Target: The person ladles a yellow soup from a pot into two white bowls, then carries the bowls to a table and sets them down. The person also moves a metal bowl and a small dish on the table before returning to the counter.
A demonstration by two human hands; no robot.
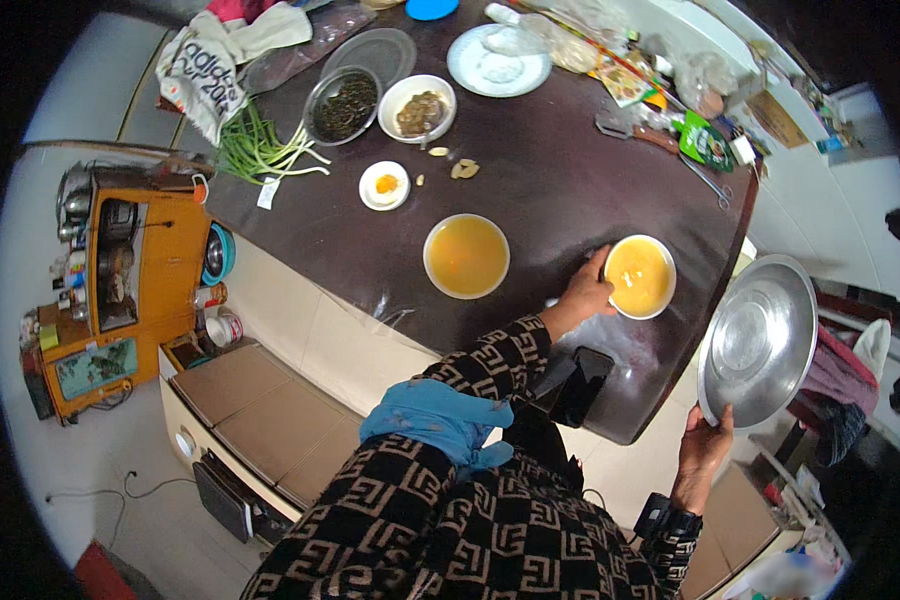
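My left hand (pixel 586 291) grips the left side of a white bowl (pixel 673 279) of yellow liquid, which looks like beaten egg, on the dark table. My right hand (pixel 709 441) holds a shallow metal basin (pixel 757 341) by its near rim, tilted beyond the table's right edge; no contents show in it. Left of my left hand stands a wider bowl (pixel 427 271) of clearer orange-yellow liquid. A black smartphone (pixel 583 384) lies near my left forearm, close to the table's front corner.
Spring onions (pixel 259 146), a bowl of dark shreds (pixel 345 105), a bowl of minced food (pixel 422 112), a small bowl with a yolk (pixel 385 185) and a plate (pixel 499 64) stand farther back. A cleaver (pixel 637 133) and scissors (pixel 709 180) lie right. A tiled bench (pixel 270 427) stands left.
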